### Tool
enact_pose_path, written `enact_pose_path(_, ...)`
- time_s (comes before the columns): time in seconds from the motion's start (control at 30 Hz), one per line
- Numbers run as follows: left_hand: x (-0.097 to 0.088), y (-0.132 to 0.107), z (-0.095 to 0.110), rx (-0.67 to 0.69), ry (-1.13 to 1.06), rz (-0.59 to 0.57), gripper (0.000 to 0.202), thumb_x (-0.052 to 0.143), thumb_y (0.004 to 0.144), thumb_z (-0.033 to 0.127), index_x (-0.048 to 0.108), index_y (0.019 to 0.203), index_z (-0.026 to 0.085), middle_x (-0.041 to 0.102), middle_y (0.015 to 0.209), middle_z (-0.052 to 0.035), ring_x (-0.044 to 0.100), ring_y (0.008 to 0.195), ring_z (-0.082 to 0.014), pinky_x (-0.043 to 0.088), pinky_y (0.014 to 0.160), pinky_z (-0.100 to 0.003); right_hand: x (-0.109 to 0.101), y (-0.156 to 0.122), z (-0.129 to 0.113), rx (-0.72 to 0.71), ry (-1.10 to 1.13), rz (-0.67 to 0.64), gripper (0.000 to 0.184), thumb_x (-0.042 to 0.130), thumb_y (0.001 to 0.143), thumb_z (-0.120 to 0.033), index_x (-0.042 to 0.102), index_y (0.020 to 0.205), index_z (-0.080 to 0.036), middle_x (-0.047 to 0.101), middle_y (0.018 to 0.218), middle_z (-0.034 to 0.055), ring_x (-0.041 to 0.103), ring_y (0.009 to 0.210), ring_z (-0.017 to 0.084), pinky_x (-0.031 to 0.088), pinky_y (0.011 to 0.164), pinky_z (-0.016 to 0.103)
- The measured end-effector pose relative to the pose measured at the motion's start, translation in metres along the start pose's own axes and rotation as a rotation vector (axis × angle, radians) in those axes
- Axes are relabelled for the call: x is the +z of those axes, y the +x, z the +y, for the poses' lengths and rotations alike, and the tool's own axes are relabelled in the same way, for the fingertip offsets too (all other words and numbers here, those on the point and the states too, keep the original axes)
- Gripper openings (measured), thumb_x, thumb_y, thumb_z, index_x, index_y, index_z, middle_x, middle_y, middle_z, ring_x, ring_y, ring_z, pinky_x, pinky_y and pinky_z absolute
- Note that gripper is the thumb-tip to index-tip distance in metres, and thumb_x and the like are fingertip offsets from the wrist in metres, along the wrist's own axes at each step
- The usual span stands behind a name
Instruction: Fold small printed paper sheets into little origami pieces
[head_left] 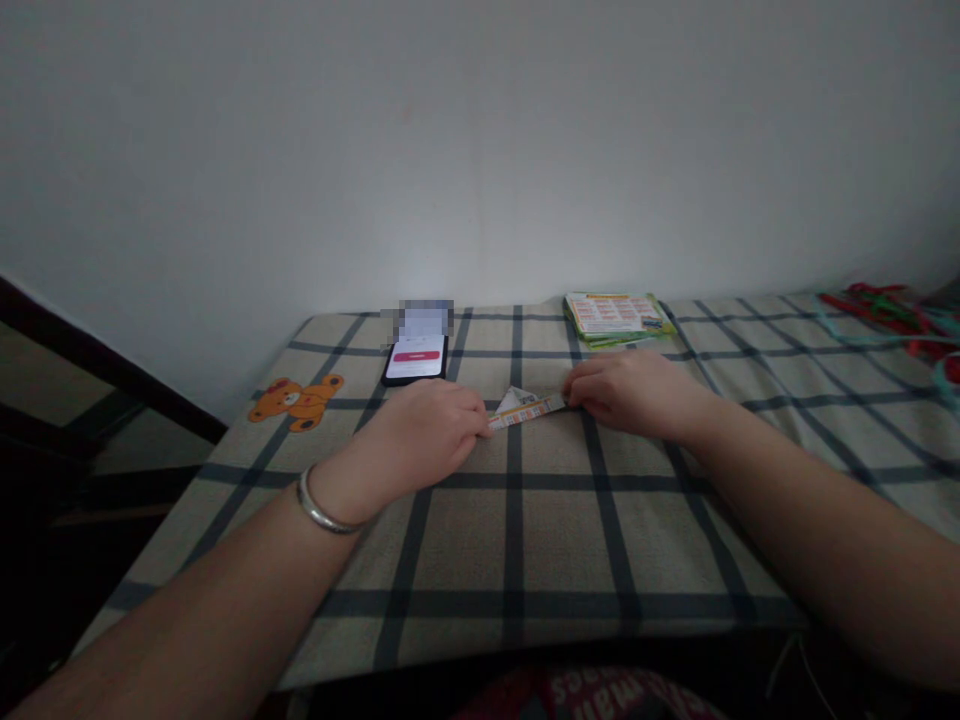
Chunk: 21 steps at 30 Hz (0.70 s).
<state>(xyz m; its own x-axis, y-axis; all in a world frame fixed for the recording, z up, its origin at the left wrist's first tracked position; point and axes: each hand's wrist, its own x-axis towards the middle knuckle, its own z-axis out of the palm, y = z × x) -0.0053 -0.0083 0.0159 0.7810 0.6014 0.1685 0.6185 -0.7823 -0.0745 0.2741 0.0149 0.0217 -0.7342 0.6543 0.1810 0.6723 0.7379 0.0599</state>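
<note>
A small folded printed paper (525, 408) lies on the checked cloth (525, 520) between my two hands. My left hand (420, 432), with a silver bangle at the wrist, is closed and pinches the paper's left end. My right hand (634, 393) is closed too, its fingertips pressed on the paper's right end. Only a narrow orange-and-white strip and a small raised white corner of the paper show.
A lit phone (416, 358) lies behind my left hand. A stack of printed green-edged sheets (615, 317) sits behind my right hand. Red and green cords (900, 315) lie far right. A teddy bear print (296, 400) marks the cloth's left side; a white wall stands behind.
</note>
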Motion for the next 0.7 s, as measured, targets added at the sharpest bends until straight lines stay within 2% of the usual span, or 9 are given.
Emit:
enact_pose_path(0.13, 0.0, 0.0, 0.001, 0.006, 0.024, 0.003, 0.025, 0.049, 0.085, 0.014, 0.073, 0.088, 0.018, 0.07, 0.091, -0.0054, 0.065, 0.089, -0.0208, 0.052, 0.083, -0.038, 0.007, 0.004, 0.001, 0.111, 0.088, 0.038, 0.018, 0.054, 0.082, -0.015, 0.069, 0.087, -0.021, 0.07, 0.09, 0.0022, 0.062, 0.081, 0.017, 0.04, 0.066, 0.027)
enact_pose_path(0.37, -0.001, 0.001, 0.003, -0.04, -0.017, -0.012, 0.024, 0.045, 0.087, 0.015, 0.069, 0.081, 0.016, 0.069, 0.087, -0.0057, 0.064, 0.086, -0.0202, 0.052, 0.081, -0.037, 0.015, 0.006, -0.004, 0.11, 0.159, 0.084, 0.017, 0.058, 0.087, -0.032, 0.069, 0.09, -0.019, 0.067, 0.091, 0.0061, 0.061, 0.087, 0.02, 0.044, 0.076, 0.03)
enact_pose_path(0.5, 0.001, 0.001, 0.003, -0.079, -0.033, 0.004, 0.02, 0.046, 0.087, 0.016, 0.065, 0.08, 0.016, 0.067, 0.086, -0.0054, 0.063, 0.083, -0.0208, 0.051, 0.076, -0.036, 0.019, 0.006, -0.005, 0.142, 0.194, 0.112, 0.015, 0.061, 0.086, -0.033, 0.067, 0.09, -0.019, 0.067, 0.092, 0.0061, 0.06, 0.09, 0.02, 0.045, 0.078, 0.031)
enact_pose_path(0.6, 0.004, 0.002, 0.004, -0.161, -0.044, 0.059, 0.017, 0.046, 0.089, 0.018, 0.062, 0.094, 0.016, 0.067, 0.087, -0.0055, 0.064, 0.081, -0.0214, 0.05, 0.073, -0.035, 0.021, 0.008, -0.006, 0.148, 0.241, 0.108, 0.013, 0.063, 0.085, -0.031, 0.067, 0.087, -0.019, 0.067, 0.09, 0.0055, 0.059, 0.088, 0.019, 0.044, 0.078, 0.031)
enact_pose_path(0.7, 0.009, 0.002, 0.006, -0.21, -0.049, 0.11, 0.026, 0.049, 0.092, 0.026, 0.055, 0.115, 0.016, 0.067, 0.097, -0.0066, 0.065, 0.084, -0.0214, 0.05, 0.071, -0.033, 0.021, 0.01, -0.008, 0.156, 0.256, 0.105, 0.009, 0.064, 0.083, -0.029, 0.066, 0.085, -0.02, 0.065, 0.086, 0.0045, 0.058, 0.085, 0.019, 0.043, 0.075, 0.03)
